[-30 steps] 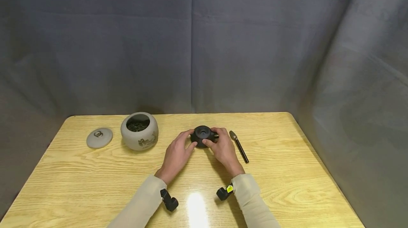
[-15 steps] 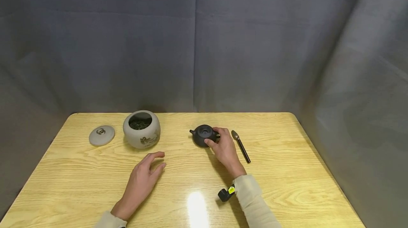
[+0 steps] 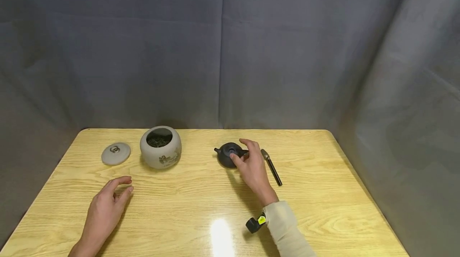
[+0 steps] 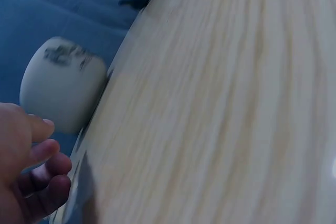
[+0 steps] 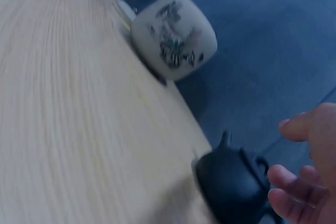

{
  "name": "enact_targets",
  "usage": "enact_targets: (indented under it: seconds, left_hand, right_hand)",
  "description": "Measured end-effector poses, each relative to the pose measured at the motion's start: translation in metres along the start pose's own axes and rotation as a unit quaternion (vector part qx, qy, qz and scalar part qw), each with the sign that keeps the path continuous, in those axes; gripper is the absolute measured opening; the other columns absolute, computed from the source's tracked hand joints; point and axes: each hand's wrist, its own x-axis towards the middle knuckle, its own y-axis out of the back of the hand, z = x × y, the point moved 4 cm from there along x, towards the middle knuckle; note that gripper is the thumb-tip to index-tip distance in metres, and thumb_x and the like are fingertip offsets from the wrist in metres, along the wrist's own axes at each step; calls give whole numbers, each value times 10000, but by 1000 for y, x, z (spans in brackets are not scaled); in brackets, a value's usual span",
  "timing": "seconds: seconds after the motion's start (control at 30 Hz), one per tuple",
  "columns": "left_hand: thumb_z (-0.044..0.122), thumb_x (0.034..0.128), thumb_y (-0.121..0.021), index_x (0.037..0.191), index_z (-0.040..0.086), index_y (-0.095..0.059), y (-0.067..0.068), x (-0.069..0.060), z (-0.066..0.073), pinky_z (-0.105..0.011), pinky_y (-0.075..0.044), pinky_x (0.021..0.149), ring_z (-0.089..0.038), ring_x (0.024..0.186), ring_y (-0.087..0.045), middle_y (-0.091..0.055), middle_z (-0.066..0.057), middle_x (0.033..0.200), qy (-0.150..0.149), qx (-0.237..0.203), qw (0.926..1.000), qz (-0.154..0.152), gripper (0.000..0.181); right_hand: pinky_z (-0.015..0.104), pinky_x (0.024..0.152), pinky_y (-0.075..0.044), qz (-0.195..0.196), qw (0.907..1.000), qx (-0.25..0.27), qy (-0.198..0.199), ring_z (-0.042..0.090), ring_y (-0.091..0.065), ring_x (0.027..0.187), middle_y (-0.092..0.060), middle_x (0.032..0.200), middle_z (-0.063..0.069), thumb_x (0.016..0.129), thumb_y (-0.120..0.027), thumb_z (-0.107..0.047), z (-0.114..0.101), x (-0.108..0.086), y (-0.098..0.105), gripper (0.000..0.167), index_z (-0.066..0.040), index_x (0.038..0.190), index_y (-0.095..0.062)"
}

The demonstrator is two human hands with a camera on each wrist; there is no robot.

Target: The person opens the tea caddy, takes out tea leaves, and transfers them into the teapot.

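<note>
A small black teapot (image 3: 224,158) stands on the table with its spout pointing left. My right hand (image 3: 254,173) is at its handle side, thumb over the top in the head view. In the right wrist view the fingers (image 5: 286,179) are loosely bent beside the teapot (image 5: 231,184) and do not close round it. My left hand (image 3: 104,211) hovers at the front left, holding nothing, fingers loosely curved. Nearest to it are a pale round jar (image 3: 158,157), uncovered with dark tea leaves inside, and the jar's lid (image 3: 115,154).
A small spoon (image 3: 274,170) with a black handle lies right of my right hand. The wooden table (image 3: 187,217) ends at a grey curtain (image 3: 143,57) behind and at the sides. Bright glare shows near the front middle.
My left hand has left the teapot and moved left and toward me. The right hand has stayed by the teapot, its index finger lifting from the handle side. The teapot stays standing.
</note>
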Motion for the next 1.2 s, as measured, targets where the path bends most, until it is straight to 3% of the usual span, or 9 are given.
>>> enact_targets:
  seconds: [0.1,0.2,0.3,0.43,0.63,0.93,1.2]
  left_hand:
    - [218,1070,-673,1345,71,-673,8,4,-9,-263,-346,462,-52,531,-378,-627,-67,882,76,117,9998,113,312]
    - [208,1065,-678,1332,51,-678,15,11,-16,-263,-340,470,-56,554,-404,-626,-94,895,54,277,9990,352,309]
    - [177,1052,-690,1308,23,-685,23,19,-21,-250,-357,489,-97,614,-533,-663,-172,985,-58,423,9973,605,299]
    - [142,1041,-697,1295,-12,-686,28,29,-28,-243,-393,517,-280,735,-703,-672,-260,1166,-130,486,9957,781,298]
    - [161,1053,-682,1310,-33,-680,29,44,-32,-325,-430,533,-370,810,-710,-624,-291,1277,-85,502,9957,777,322]
    - [183,1071,-652,1332,-78,-643,26,68,-38,-577,-538,619,-529,949,-707,-576,-336,1332,-44,522,9962,692,370]
    - [227,1095,-597,1387,-103,-600,25,90,-47,-687,-510,762,-603,1139,-606,-516,-386,1425,400,594,9966,407,440]
  right_hand:
    - [270,709,-505,-69,9994,241,225,169,-601,869,-573,1414,155,1005,-765,-280,-13,-2,-3,585,-115,1524,-552]
    - [256,711,-522,-241,9980,401,415,159,-615,899,-581,1397,173,1015,-756,-285,-24,-3,-10,570,-123,1522,-551]
    - [243,730,-539,-459,9960,511,577,158,-629,924,-586,1393,188,1025,-744,-280,-34,-4,-21,553,-120,1517,-550]
    - [230,763,-538,-703,9932,670,646,165,-657,956,-613,1366,131,1024,-744,-275,-44,-8,-38,527,-144,1501,-561]
    - [314,896,-581,-1075,9867,1107,517,257,-691,1176,-612,1468,43,1011,-760,-300,-57,-14,-69,541,-194,1503,-563]
    - [532,1123,-530,-1372,9795,1457,242,382,-558,1421,-500,1594,37,986,-773,-406,-77,-6,-110,706,-207,1592,-470]
    - [520,1203,-466,-1457,9781,1418,449,271,-459,1531,-438,1648,31,956,-817,-398,-91,1,-136,786,-187,1613,-440]
